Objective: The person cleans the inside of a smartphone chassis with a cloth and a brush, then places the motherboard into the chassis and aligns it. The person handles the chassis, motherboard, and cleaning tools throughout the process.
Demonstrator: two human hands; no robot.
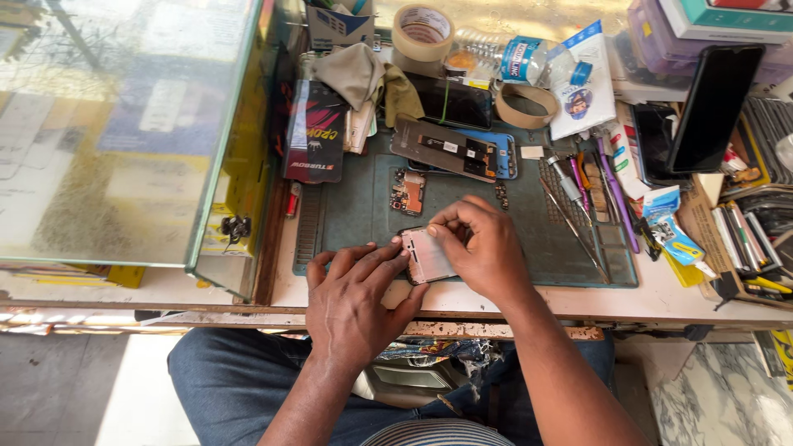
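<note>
1. Right hand [487,252] curls over the opened phone [425,254], thumb + forefinger pinched together at the phone's upper edge, on something too small to make out; other fingers bent over the far right side of the phone
2. Left hand [351,293] lies palm-down w/ fingers spread flat on the mat, fingertips touching the phone's left edge, bracing it; not gripping anything
3. Phone sits at the near edge of the grey-green work mat [529,248], pale inner face up, between the two hands. Its long axis runs roughly away from the person, tilted a bit left at the top
4. Key relation: phone lies directly under the right hand's fingertips and just right of the left hand's fingertips; right hand is the nearer one, working on top, left only touches the side
5. Farther back on the mat: small circuit board [407,192] just beyond the phone, then a long phone frame w/ a dark board in it [442,149], lying across, on a blue piece
6. To the right: tweezers [570,219] and screwdrivers [615,194], well apart from both hands
7. Back of the bench: tape roll [422,33], a cloth [355,73], dark phone [714,107] propped up on the right; glass counter [124,124] to the left
</note>
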